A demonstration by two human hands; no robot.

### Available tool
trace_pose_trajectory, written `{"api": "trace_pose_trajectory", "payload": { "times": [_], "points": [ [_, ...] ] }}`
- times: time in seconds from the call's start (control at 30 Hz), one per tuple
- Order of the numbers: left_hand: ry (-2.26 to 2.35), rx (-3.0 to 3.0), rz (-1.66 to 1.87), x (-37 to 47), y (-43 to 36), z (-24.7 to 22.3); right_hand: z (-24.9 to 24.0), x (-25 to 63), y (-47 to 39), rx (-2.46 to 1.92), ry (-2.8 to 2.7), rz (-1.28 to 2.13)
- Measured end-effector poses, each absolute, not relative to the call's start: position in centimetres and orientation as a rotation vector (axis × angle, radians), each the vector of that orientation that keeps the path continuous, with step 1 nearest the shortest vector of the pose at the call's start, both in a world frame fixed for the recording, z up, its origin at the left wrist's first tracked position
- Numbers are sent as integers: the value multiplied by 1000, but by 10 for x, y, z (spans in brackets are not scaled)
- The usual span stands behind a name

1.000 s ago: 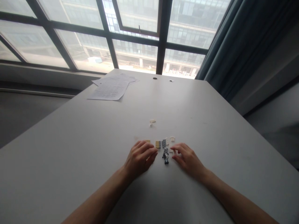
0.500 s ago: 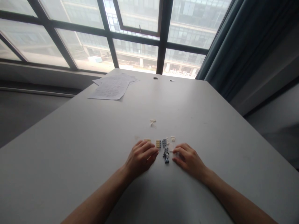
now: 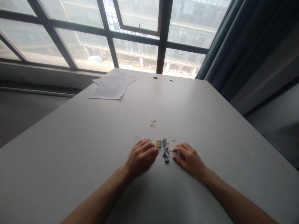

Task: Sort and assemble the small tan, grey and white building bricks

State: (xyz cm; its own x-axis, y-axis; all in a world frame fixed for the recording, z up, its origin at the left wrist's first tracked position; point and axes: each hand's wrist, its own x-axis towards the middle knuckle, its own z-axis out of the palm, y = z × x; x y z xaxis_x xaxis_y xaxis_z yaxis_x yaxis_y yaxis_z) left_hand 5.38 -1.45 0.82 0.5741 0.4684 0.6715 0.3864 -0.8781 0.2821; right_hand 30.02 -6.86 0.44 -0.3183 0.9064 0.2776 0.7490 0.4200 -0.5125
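My left hand (image 3: 141,156) rests on the table with loosely curled fingers, thumb a little apart from the forefinger, and nothing visible in it. By its fingertips lies a tan and grey toy brick piece (image 3: 158,143); a yellowish piece (image 3: 147,139) shows partly behind its knuckles. My right hand (image 3: 189,157) lies opposite, thumb and fingers apart, its fingertips beside a flat white piece (image 3: 171,147). Between the hands is a small cluster of dark grey pieces (image 3: 166,154). Just beyond it sit a blue-grey studded plate (image 3: 164,142) and a small white arched piece (image 3: 173,138).
Farther along the white table (image 3: 187,105) lie a white studded strip (image 3: 153,120) and a tiny white piece (image 3: 151,124). Printed papers (image 3: 109,87) overlap at the far left edge. Windows stand behind, and a dark curtain (image 3: 233,46) hangs at the right.
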Motion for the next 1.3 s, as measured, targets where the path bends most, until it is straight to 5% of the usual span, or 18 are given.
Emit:
{"api": "trace_pose_trajectory", "payload": {
  "times": [1.3],
  "points": [
    [698, 2770, 1171, 54, -15, 7, 4, 304, -65, -1357, -2251, 234]
  ]
}}
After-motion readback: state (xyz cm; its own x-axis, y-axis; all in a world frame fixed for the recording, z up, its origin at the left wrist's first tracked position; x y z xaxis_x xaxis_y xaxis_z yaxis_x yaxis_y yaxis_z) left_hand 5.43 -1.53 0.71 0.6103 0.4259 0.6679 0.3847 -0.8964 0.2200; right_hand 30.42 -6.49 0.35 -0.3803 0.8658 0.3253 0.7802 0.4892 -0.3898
